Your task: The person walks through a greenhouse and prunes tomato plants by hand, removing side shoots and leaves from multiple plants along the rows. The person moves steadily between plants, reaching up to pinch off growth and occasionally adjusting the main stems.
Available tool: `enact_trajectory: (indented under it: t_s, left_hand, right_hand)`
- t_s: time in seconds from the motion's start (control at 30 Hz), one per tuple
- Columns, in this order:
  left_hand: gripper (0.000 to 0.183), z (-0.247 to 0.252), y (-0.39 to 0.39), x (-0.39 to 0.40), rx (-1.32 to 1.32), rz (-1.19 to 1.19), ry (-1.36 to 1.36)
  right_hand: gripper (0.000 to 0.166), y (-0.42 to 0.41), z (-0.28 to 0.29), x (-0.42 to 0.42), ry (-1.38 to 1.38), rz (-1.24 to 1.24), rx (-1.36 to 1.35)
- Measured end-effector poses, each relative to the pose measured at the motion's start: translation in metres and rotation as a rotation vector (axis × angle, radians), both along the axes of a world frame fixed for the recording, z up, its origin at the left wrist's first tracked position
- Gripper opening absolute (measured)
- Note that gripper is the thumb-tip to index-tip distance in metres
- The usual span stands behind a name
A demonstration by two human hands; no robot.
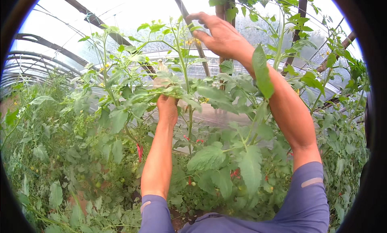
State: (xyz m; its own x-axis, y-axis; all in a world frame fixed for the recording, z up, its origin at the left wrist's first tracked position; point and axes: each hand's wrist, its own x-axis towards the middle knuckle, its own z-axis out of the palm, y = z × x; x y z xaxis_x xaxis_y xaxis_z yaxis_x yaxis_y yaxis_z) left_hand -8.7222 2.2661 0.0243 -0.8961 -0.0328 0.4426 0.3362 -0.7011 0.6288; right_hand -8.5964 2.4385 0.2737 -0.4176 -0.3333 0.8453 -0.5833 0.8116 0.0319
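Observation:
My right hand is raised beside the top of a tomato plant, with thumb and fingers apart and nothing visible between them. Close to the thumb hangs a cluster of yellow tomato flowers. Lower down, my left hand reaches up into the leaves of the same plant. Foliage covers its fingertips, so whether it grips a stem or leaf is hidden. Just above it, a pale object shows partly behind the leaves. One large leaf overlaps my right forearm.
Tomato plants crowd both sides, and leafy stems rise close in front of me. Red ties or strips hang among them. Dark arched poles carry clear plastic sheeting. Green fruit shows low at left.

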Motion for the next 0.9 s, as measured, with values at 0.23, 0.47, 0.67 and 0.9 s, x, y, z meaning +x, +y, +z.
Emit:
enact_trajectory:
  t_s: [0.23, 0.47, 0.67, 0.9]
  left_hand:
    - [0.035, 0.067, 0.0, -0.01, -0.306, -0.113, 0.16]
    - [0.042, 0.097, 0.001, 0.0, -0.191, -0.368, 0.109]
    - [0.034, 0.079, -0.009, -0.045, -0.436, -0.024, 0.209]
    - [0.036, 0.054, -0.035, -0.063, -0.165, 0.057, 0.178]
  right_hand:
    - [0.037, -0.009, 0.005, -0.054, -0.288, 0.264, -0.086]
    - [0.036, -0.004, 0.004, -0.058, -0.435, 0.414, -0.344]
    - [0.033, -0.003, -0.001, -0.052, -0.401, 0.509, -0.411]
    - [0.032, -0.011, -0.004, -0.051, -0.403, 0.539, -0.493]
